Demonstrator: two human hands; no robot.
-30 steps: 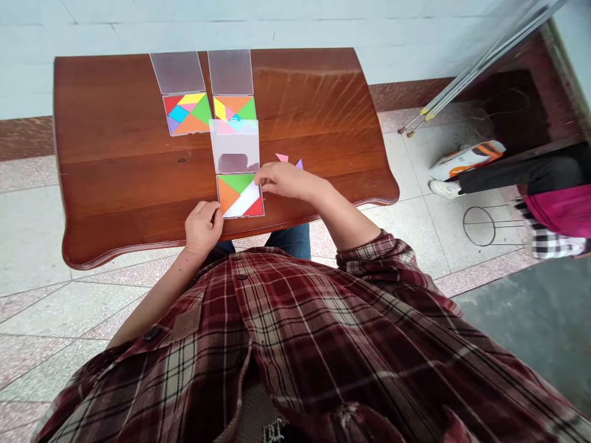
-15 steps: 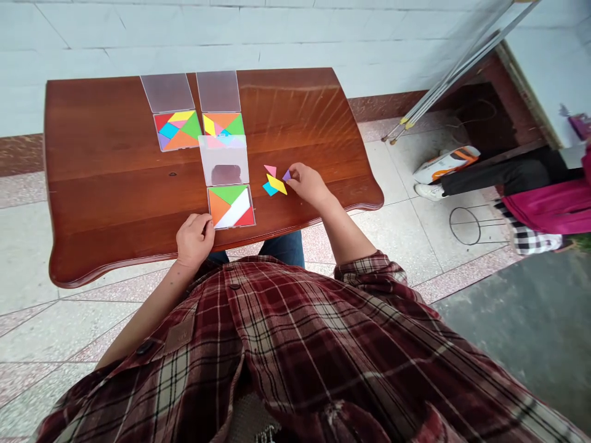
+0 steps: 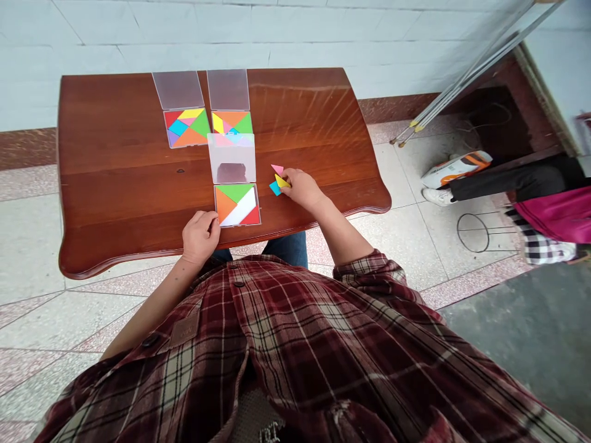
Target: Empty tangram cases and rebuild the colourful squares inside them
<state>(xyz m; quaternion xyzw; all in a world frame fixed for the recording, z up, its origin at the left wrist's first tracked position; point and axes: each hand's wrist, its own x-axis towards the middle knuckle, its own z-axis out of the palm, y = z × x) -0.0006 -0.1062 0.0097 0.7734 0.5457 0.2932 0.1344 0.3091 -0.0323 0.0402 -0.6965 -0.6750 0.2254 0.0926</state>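
Note:
On the brown wooden table (image 3: 115, 184) lies a square tangram tray (image 3: 237, 205) with orange, green and red pieces and a white gap, its clear lid (image 3: 232, 158) hinged open behind it. My left hand (image 3: 200, 235) rests curled against the tray's left edge. My right hand (image 3: 301, 188) is to the right of the tray, fingers pinched on a yellow piece (image 3: 282, 182). A blue piece (image 3: 274, 188) and a pink piece (image 3: 277, 169) lie loose beside it.
Two more tangram trays (image 3: 186, 127) (image 3: 232, 122), filled with coloured pieces, lie at the back with their lids open. Another person's leg and shoe (image 3: 457, 169) and a wire ring (image 3: 473, 232) are on the tiled floor to the right. Metal rods (image 3: 462, 80) lean nearby.
My right hand left the tray and went right to the loose pieces, touched the purple one, then closed on the yellow piece. My left hand stayed at the tray.

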